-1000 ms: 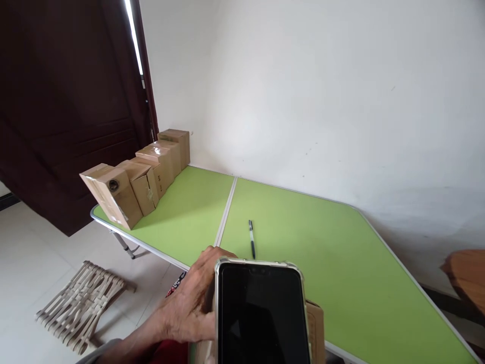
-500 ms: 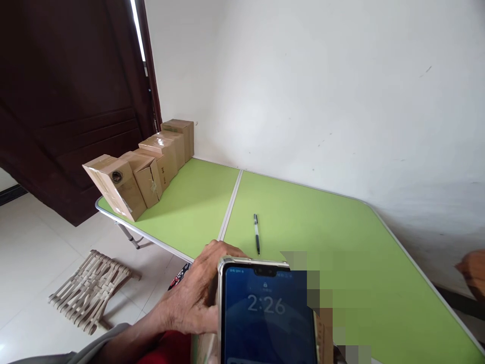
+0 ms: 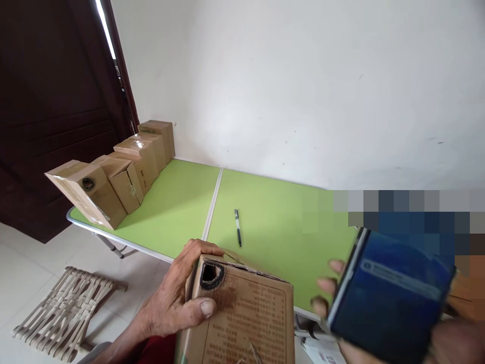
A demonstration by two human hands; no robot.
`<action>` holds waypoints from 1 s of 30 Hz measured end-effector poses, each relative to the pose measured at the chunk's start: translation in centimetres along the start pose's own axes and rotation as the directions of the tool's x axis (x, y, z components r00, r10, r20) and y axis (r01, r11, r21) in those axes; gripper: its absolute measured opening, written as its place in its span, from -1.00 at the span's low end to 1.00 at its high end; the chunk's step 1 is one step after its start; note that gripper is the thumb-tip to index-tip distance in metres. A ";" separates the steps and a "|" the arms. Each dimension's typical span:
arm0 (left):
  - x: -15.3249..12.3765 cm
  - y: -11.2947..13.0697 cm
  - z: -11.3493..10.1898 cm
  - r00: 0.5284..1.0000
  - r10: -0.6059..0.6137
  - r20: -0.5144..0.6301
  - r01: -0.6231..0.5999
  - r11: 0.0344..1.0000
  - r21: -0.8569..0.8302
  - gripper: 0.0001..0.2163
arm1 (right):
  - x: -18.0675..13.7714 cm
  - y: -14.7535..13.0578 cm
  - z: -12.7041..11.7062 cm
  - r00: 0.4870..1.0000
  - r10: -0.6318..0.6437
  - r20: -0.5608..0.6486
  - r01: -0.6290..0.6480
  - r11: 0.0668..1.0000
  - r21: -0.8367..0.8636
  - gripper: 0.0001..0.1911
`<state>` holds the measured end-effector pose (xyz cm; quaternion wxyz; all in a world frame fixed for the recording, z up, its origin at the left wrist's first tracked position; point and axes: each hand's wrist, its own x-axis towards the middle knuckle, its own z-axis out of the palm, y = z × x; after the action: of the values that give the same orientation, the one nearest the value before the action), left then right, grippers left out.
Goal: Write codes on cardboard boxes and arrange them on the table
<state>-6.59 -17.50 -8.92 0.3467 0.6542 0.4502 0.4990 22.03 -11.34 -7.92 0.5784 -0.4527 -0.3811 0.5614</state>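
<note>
My left hand (image 3: 178,293) grips the left side of a cardboard box (image 3: 253,313), its thumb lying on the printed face. A hole ringed in black is cut near that face's upper left corner. At the lower right, my right hand (image 3: 326,288) holds a smartphone (image 3: 390,293), tilted and blurred, with its dark blue screen toward me. The phone is apart from the box. Beyond the box, a pen (image 3: 238,227) with a dark grip and cap lies on the green table (image 3: 182,202).
Several cardboard boxes (image 3: 125,177) stand in a row along the table's left end, one with a round hole. A woven folding stool (image 3: 68,308) is on the floor at left. Behind are a white wall (image 3: 246,86) and a dark door (image 3: 49,101). Blurred squares cover part of the right side.
The phone has moved right, off the front of the box, and tilted. Its lock screen clock no longer shows. The box's printed face and hole are now uncovered. The view has shifted right.
</note>
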 end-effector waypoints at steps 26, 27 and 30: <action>-1.8 -3.5 0.8 0.995 -0.070 -0.068 0.072 0.997 0.032 -0.17 | 15.7 14.4 -1.6 0.990 0.113 -0.081 -0.134 0.627 -0.768 -0.60; -2.0 -3.9 1.0 0.994 -0.076 -0.076 0.079 0.996 0.035 -0.18 | 15.7 14.1 -1.7 0.993 0.099 -0.067 -0.112 0.576 -0.810 -0.59; -2.5 -5.2 1.2 0.995 -0.063 -0.076 0.066 0.997 0.030 -0.21 | 15.1 13.5 -1.6 0.998 0.055 -0.017 -0.040 0.448 -0.893 -0.51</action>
<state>-6.90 -17.99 -14.79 0.3348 0.6259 0.4918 0.5042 20.66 3.00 -22.28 0.2364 -0.6953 -0.6103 0.2971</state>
